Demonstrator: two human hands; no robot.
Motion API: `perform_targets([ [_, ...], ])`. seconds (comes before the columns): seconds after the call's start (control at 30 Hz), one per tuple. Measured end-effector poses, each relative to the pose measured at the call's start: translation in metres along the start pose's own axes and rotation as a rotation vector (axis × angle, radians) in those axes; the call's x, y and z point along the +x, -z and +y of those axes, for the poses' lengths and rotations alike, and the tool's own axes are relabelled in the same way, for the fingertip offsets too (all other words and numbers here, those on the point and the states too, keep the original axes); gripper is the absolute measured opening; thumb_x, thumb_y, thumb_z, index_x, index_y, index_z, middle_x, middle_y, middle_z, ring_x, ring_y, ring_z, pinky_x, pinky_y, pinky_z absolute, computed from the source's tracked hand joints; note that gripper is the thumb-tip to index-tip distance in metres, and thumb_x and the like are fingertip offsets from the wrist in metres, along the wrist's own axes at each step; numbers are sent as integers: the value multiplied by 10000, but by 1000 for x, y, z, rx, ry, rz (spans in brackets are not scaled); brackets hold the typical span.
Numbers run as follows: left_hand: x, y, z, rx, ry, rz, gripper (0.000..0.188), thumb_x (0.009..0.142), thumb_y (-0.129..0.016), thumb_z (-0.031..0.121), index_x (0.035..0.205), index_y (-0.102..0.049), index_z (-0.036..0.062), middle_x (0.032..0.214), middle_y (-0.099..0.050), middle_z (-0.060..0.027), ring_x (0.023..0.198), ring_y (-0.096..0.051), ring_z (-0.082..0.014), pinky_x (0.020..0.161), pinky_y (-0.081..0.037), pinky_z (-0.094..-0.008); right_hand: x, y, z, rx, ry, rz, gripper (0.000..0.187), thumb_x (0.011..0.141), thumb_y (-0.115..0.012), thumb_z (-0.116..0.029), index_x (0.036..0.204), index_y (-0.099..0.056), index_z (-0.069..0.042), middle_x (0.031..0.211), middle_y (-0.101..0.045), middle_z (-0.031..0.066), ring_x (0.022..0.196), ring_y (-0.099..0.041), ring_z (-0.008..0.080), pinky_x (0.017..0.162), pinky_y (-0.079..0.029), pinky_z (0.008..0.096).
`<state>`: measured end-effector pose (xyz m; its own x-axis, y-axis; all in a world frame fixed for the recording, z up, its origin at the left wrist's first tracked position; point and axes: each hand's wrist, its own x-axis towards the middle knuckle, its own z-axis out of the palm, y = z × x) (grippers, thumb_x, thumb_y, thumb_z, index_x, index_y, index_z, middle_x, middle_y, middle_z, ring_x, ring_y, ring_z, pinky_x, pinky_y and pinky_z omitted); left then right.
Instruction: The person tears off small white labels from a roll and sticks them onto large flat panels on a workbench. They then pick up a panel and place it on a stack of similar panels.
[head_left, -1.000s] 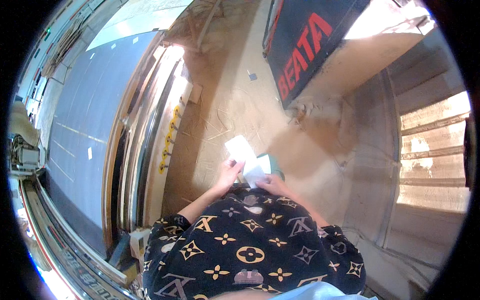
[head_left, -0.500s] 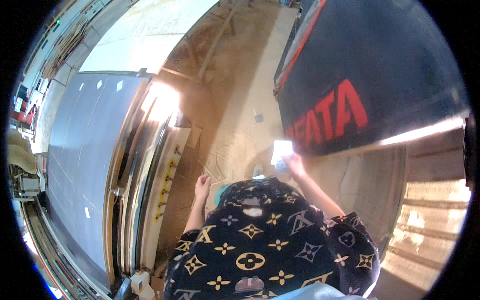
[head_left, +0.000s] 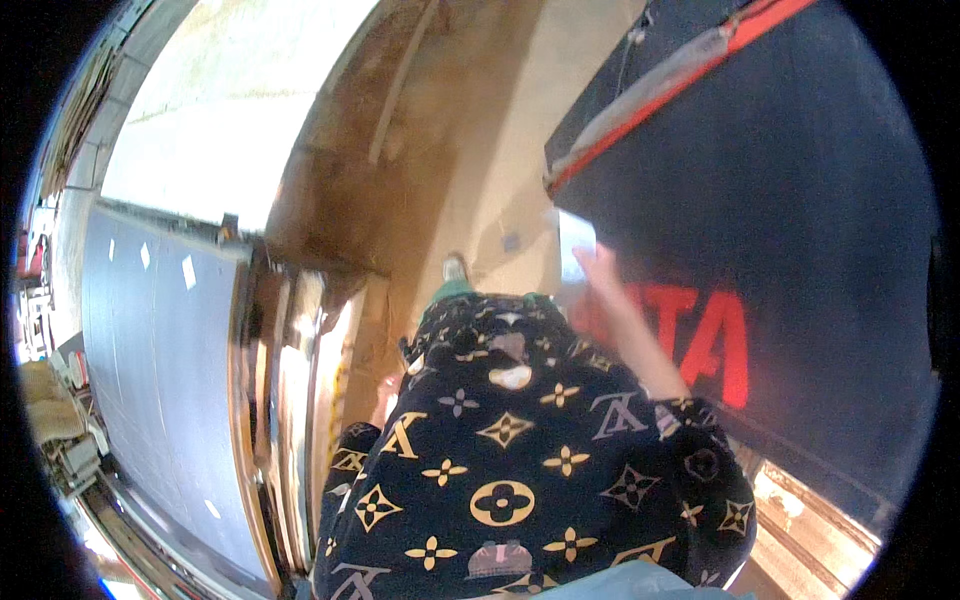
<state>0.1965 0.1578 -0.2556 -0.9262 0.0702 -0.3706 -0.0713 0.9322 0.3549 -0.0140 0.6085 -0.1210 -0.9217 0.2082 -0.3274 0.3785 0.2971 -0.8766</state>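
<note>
My right hand (head_left: pixel 606 278) is raised in front of me and holds a small white sheet (head_left: pixel 577 243) by its lower edge, close against a big dark panel (head_left: pixel 800 200) with red letters. My left hand (head_left: pixel 384 397) hangs low beside my black, gold-patterned top (head_left: pixel 510 450). That hand is blurred and mostly hidden by the sleeve, so its fingers cannot be read. One shoe (head_left: pixel 455 268) shows on the sandy floor just ahead of my body.
The dark panel has a red and grey strip (head_left: pixel 660 100) along its upper edge and fills the right side. A long grey-blue sheet (head_left: pixel 160 400) and shiny metal rails (head_left: pixel 290 400) lie on the left. Wooden slats (head_left: pixel 800 520) show at lower right.
Both hands held the white sheet low in front of me. The left hand let go and dropped to my side. The right hand lifted the sheet toward the dark panel, which now looks much closer.
</note>
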Motion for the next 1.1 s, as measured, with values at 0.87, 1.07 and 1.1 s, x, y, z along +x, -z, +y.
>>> perform_targets([
  [0.87,786,305,210,-1020,293,47,248,837,-561,195,995,-567,5,861,-609,-83,790,-575,-165,703,-455,-273,629,37,-372,283,-181,-74,232,796,-602,-126,967,-593,31,853,-623,40,762,-557,104,670,-462,273],
  [1.07,911,316,198,-1071,147,-124,175,849,-538,196,883,-551,25,733,-563,-24,635,-522,-118,555,-427,-248,775,35,-402,260,-144,47,241,812,-585,-126,994,-575,32,871,-603,24,766,-547,98,675,-455,268],
  [1.1,932,332,199,-956,216,-171,174,855,-530,200,882,-547,29,728,-556,-21,619,-507,-116,548,-421,-249,799,34,-404,271,-174,55,236,814,-583,-124,993,-576,30,868,-600,19,767,-544,96,678,-453,266],
])
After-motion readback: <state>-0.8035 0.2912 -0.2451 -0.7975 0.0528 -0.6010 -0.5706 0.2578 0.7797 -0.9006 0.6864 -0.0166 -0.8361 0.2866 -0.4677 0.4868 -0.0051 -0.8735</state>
